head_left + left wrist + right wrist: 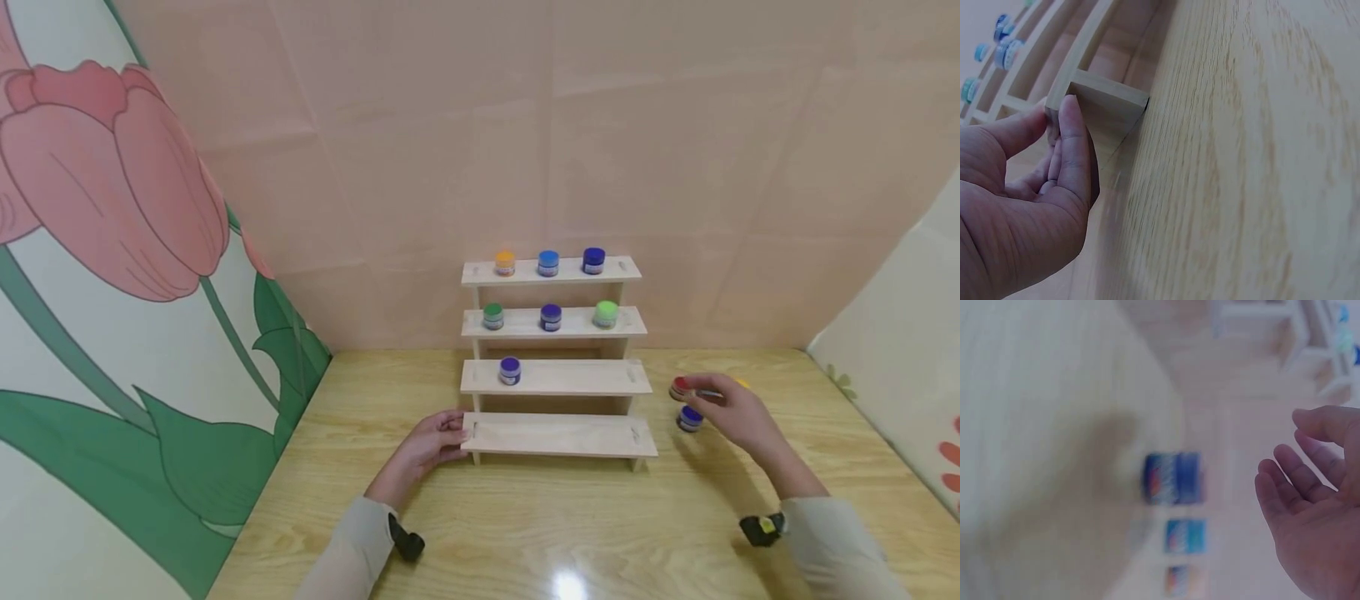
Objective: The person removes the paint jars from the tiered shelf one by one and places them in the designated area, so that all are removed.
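Observation:
A four-step wooden rack, light in colour, carries small paint jars on its upper steps. My left hand (429,443) pinches the left end of its lowest board (558,435) between thumb and fingers; the left wrist view shows this grip closely. To the right of the rack, my right hand (738,414) hovers with loosely bent fingers and holds nothing. Just below its fingertips stands a dark blue-lidded jar (690,418), with a red-lidded jar (680,388) behind. In the right wrist view, the blue jar (1172,478) is blurred, near a teal-lidded jar (1186,536) and an orange-toned one (1186,581).
The top step holds orange (505,264), light blue (548,263) and dark blue (593,261) jars. Below are green (492,316), dark purple (551,317) and light green (606,314) jars. A purple jar (510,371) stands left on the third step. A yellow lid (742,383) shows partly behind my right hand.

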The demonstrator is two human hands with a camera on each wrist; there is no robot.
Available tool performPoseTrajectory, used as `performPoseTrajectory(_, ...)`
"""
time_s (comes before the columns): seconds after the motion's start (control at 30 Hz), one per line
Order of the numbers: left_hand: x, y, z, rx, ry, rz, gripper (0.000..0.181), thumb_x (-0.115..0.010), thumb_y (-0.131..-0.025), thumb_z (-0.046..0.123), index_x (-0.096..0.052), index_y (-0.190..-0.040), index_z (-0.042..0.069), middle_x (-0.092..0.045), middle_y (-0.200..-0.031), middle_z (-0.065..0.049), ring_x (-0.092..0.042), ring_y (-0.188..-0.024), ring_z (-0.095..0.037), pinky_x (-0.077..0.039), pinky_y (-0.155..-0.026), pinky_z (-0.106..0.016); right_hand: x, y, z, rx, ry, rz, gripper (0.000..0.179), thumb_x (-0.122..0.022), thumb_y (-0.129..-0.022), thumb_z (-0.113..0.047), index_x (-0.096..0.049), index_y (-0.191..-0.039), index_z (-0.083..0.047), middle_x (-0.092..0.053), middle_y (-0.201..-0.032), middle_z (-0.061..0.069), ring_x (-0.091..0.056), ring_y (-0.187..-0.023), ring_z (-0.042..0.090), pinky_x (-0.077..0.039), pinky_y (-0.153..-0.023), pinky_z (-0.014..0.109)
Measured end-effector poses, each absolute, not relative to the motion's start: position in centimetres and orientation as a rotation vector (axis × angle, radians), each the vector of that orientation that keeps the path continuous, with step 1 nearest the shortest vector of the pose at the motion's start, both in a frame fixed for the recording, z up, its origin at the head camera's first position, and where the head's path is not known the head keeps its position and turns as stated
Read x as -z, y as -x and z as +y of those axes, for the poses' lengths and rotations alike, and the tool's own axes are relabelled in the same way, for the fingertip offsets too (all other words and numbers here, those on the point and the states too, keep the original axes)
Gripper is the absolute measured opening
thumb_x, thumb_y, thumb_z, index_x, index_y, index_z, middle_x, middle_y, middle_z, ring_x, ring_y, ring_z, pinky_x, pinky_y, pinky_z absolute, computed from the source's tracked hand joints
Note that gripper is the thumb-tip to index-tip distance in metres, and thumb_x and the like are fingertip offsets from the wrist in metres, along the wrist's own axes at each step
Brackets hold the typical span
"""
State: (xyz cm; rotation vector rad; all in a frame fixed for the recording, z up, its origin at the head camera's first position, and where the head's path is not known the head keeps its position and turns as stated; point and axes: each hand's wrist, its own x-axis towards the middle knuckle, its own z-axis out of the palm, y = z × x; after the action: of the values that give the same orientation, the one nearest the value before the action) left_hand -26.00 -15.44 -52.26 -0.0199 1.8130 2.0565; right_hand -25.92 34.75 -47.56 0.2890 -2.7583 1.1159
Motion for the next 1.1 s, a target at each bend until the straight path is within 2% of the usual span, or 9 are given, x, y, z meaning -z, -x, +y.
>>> performPoseTrajectory(0.1,52.3,26.0,-15.4,-2.056,0.018,1.812,0.057,-0.061,-0.097,-0.003,-0.039,-0.149,-0.009,-0.056,-0.108,-0.007,-0.065,-0.088,-0.015,-0.061,-0.076,-0.027,46.1,25.5,33.6,-1.131,-0.309,-2.730,0.043,-0.062,-0.102,-0.031,-0.060,-0.133,0.000,-0.064,-0.127,0.026,-0.068,-0.106,0.020,-0.050,-0.077,0.011)
performPoseTrajectory(0.17,52.3,26.0,-15.4,-2.056,0.020,1.809,0.057,-0.061,-0.097,-0.003,-0.039,-0.149,-0.008,-0.056,-0.107,-0.007,-0.065,-0.087,-0.015,-0.061,-0.075,-0.027,45.4,25.3,32.7,-1.164,-0.332,-2.692,0.043,-0.063,-0.102,-0.029,-0.060,-0.133,0.000,-0.063,-0.127,0.026,-0.067,-0.103,0.010,-0.049,-0.077,0.008)
performPoseTrajectory(0.23,52.4,26.1,-15.4,-2.057,0.019,1.807,0.056,-0.061,-0.097,-0.003,-0.040,-0.149,-0.008,-0.057,-0.106,-0.006,-0.065,-0.087,-0.015,-0.061,-0.075,-0.026,44.7,25.0,31.7,-1.201,-0.354,-2.655,0.041,-0.063,-0.102,-0.026,-0.060,-0.133,0.001,-0.063,-0.127,0.026,-0.066,-0.104,0.012,-0.048,-0.078,0.006)
performPoseTrajectory(0.37,52.5,26.1,-15.4,-2.063,0.015,1.803,0.056,-0.062,-0.097,-0.003,-0.041,-0.148,-0.008,-0.057,-0.105,-0.005,-0.065,-0.086,-0.014,-0.061,-0.074,-0.025,43.8,24.9,29.8,-1.232,-0.381,-2.612,0.040,-0.063,-0.102,-0.024,-0.061,-0.132,0.002,-0.062,-0.129,0.026,-0.065,-0.112,0.037,-0.047,-0.080,0.004)
performPoseTrajectory(0.43,52.6,26.1,-15.4,-2.065,0.011,1.807,0.056,-0.062,-0.097,-0.003,-0.041,-0.148,-0.008,-0.058,-0.105,-0.005,-0.065,-0.086,-0.015,-0.061,-0.074,-0.025,43.5,24.9,29.0,-1.240,-0.383,-2.610,0.040,-0.063,-0.102,-0.024,-0.061,-0.132,0.001,-0.063,-0.129,0.025,-0.063,-0.113,0.043,-0.046,-0.080,0.004)
performPoseTrajectory(0.7,52.4,26.0,-15.4,-2.058,0.012,1.816,0.055,-0.062,-0.097,-0.003,-0.041,-0.148,-0.008,-0.058,-0.105,-0.006,-0.065,-0.086,-0.015,-0.061,-0.074,-0.025,42.7,25.3,26.2,-1.358,-0.472,-2.554,0.035,-0.064,-0.101,-0.016,-0.060,-0.131,0.003,-0.063,-0.128,0.025,-0.061,-0.118,0.044,-0.045,-0.084,0.002)
performPoseTrajectory(0.83,52.4,26.0,-15.4,-2.058,0.010,1.815,0.055,-0.061,-0.097,-0.003,-0.040,-0.148,-0.009,-0.058,-0.105,-0.005,-0.065,-0.086,-0.014,-0.061,-0.074,-0.025,42.5,25.5,25.0,-1.365,-0.476,-2.567,0.036,-0.064,-0.101,-0.018,-0.059,-0.131,0.001,-0.063,-0.128,0.023,-0.061,-0.119,0.040,-0.044,-0.085,0.001)
performPoseTrajectory(0.97,52.4,26.0,-15.5,-2.059,0.005,1.814,0.055,-0.062,-0.097,-0.003,-0.041,-0.148,-0.008,-0.058,-0.106,-0.006,-0.065,-0.086,-0.014,-0.061,-0.074,-0.025,42.3,25.8,23.8,-1.377,-0.479,-2.571,0.035,-0.064,-0.101,-0.017,-0.059,-0.131,-0.001,-0.063,-0.129,0.022,-0.060,-0.119,0.036,-0.048,-0.092,0.008)
performPoseTrajectory(1.1,52.4,26.0,-15.5,-2.057,-0.006,1.815,0.054,-0.061,-0.098,-0.002,-0.041,-0.148,-0.008,-0.059,-0.107,-0.006,-0.065,-0.087,-0.015,-0.061,-0.075,-0.026,42.2,26.2,22.8,-1.411,-0.496,-2.580,0.036,-0.064,-0.101,-0.014,-0.058,-0.132,0.002,-0.061,-0.130,0.024,-0.058,-0.121,0.037,-0.054,-0.102,0.037)
